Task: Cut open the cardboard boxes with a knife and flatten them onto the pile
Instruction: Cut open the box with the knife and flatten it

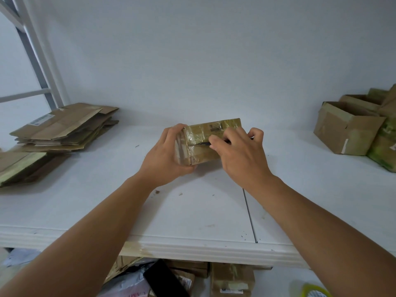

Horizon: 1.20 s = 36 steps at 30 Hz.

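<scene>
Box (211, 139): small, brown cardboard, wrapped in glossy clear tape, with a printed label on its top face. Centre of the frame, resting on the white tabletop (192, 211) near the back wall.

Left hand (166, 156): fingers curled round the box's left end, thumb along the near side, clamped on it.

Right hand (240, 153): fingers curled shut on a knife (202, 144), held over the box's near face. Only the dark blade shows, pointing left; its tip lies on the taped seam close to the left edge of the box. The handle is hidden inside the hand.

Pile (64, 129): flattened brown boxes, stacked loosely, left of centre against the wall. The top sheet carries a white barcode label. Well apart from the box.

Second stack (19, 168): flattened cardboard with a greenish tint, lower at the far left edge, just in front of the pile and partly under it.

Open boxes (349, 129): several brown cartons, standing with flaps up, at the right edge of the frame; greenish taped ones beside them, cut off by the edge.

Frame (36, 56): white metal bars, upper left, slanted.

Tabletop: white, two panels meeting at a seam right of centre, with small scraps and marks scattered on it.

Below the front edge, bottom of the frame: more cardboard, plastic mailers, a dark flat object and a yellow-green roll, partly seen.
</scene>
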### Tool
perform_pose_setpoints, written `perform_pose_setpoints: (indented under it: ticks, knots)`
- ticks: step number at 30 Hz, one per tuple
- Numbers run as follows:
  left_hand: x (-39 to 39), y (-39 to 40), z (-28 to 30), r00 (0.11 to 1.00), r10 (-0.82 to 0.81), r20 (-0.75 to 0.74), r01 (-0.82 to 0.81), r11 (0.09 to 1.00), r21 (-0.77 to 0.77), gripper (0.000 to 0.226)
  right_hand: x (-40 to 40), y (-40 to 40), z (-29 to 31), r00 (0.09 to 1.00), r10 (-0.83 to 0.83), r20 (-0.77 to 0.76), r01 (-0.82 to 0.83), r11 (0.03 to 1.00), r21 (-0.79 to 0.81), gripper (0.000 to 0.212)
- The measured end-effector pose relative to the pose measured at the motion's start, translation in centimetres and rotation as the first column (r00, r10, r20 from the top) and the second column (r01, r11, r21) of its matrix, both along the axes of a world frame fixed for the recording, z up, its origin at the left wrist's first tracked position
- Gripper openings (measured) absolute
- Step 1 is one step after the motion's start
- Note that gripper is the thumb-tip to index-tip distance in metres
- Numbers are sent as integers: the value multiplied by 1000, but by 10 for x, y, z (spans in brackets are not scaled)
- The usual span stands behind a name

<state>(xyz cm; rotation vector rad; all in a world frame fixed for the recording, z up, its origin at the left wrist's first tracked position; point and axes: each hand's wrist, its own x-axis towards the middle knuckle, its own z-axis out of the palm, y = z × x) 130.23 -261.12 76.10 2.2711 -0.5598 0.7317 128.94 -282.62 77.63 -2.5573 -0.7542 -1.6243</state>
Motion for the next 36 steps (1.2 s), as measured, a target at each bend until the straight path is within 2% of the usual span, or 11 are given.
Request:
perform_pose_setpoints:
  ticks: [8, 24, 36]
  knots:
    - [-1, 4, 1, 999, -8, -50, 7, 1000, -27, 90, 3, -3, -2, 999, -23, 26, 23, 1000, 0, 10]
    - [4, 14, 1, 994, -2, -110, -2, 999, -38, 94, 7, -7, -3, 992, -123, 6, 123, 992, 2, 16]
    - [3, 19, 3, 987, 28, -156, -33, 999, -34, 93, 12, -17, -3, 989, -150, 3, 150, 988, 32, 10]
